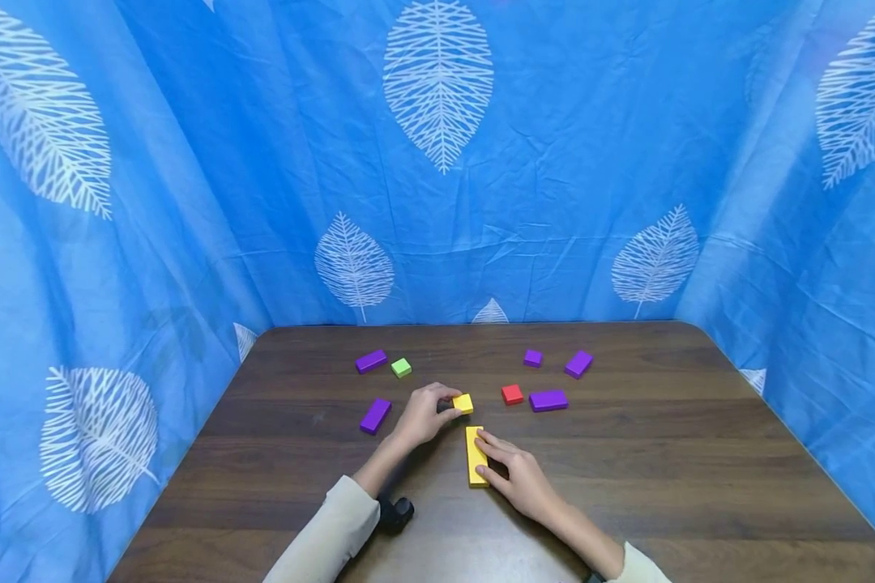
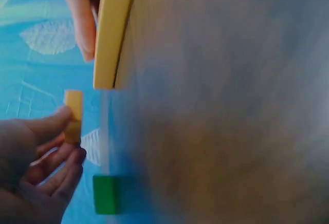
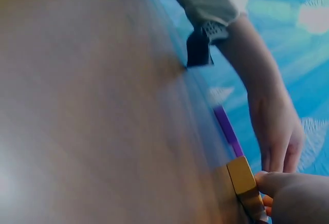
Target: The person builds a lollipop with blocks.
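My left hand pinches a small yellow block between thumb and fingertips, as the left wrist view also shows. Closer to me, a long yellow block lies on the table. My right hand rests on it, with thumb and fingertips touching its top along the right edge. The left wrist view shows the long block with those fingertips against one face. In the right wrist view the thumb meets its side, and the other fingers are mostly hidden.
On the brown wooden table, a green block and purple blocks lie to the left. A red block and more purple blocks lie to the right. A blue leaf-print curtain surrounds the table.
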`<state>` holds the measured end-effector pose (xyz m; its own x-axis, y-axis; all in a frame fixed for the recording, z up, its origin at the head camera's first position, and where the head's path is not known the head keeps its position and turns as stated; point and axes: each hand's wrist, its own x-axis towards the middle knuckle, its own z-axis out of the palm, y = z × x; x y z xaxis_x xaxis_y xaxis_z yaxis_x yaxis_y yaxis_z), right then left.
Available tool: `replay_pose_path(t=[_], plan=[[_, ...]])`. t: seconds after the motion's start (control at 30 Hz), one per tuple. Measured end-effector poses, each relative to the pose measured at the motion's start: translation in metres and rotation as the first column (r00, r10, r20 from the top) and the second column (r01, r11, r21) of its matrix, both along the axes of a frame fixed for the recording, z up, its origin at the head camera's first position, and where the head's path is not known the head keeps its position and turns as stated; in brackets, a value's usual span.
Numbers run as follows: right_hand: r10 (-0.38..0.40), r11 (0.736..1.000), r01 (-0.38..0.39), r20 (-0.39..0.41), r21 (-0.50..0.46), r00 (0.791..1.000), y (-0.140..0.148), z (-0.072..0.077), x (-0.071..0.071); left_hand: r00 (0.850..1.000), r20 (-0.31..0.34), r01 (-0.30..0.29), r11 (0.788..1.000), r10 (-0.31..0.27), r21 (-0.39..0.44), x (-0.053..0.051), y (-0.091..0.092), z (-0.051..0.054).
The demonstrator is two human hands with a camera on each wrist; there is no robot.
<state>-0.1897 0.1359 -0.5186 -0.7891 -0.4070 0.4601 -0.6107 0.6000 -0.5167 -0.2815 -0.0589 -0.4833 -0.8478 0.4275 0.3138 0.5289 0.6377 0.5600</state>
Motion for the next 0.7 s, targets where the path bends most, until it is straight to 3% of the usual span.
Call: replay_pose_path(t=[0.23,0.7], plan=[[0.014,1.0,-0.015,-0.049,-0.007,0.999,-0.007,-0.003,0.021,0.998,0.005,0.066,0.997,-0.065,-0.044,0.012,-0.009,-0.005],[-0.003,1.0,0.002,-0.068,-0.021,0.998,-0.008,-0.006,0.024,0.992,0.071,0.108,0.99,-0.102,-0.094,0.011,-0.008,-0.007]])
